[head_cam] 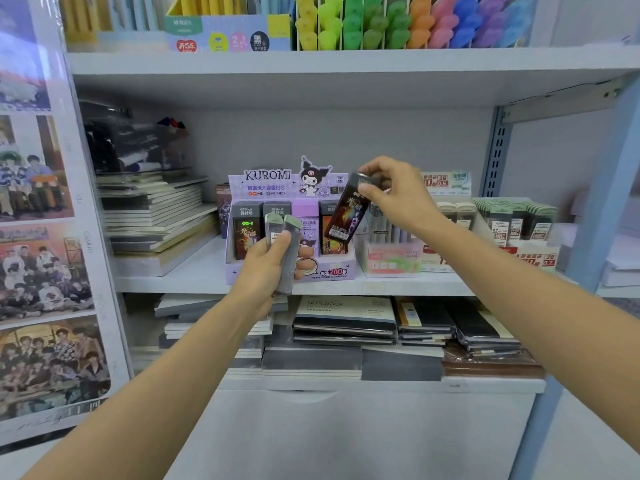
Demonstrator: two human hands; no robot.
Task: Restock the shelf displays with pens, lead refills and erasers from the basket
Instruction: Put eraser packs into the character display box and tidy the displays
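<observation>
A purple Kuromi display box of lead refill cases stands on the middle shelf. My left hand is in front of the box, gripping two grey lead refill cases upright. My right hand pinches the top of a dark lead refill case with colourful print, tilted above the box's right-hand slots. Several dark cases and a purple one stand in the box behind my hands.
Right of the box stand more refill displays and green-capped packs. Stacked notebooks lie at the left and on the lower shelf. Highlighters fill the top shelf. Photo posters hang at the far left.
</observation>
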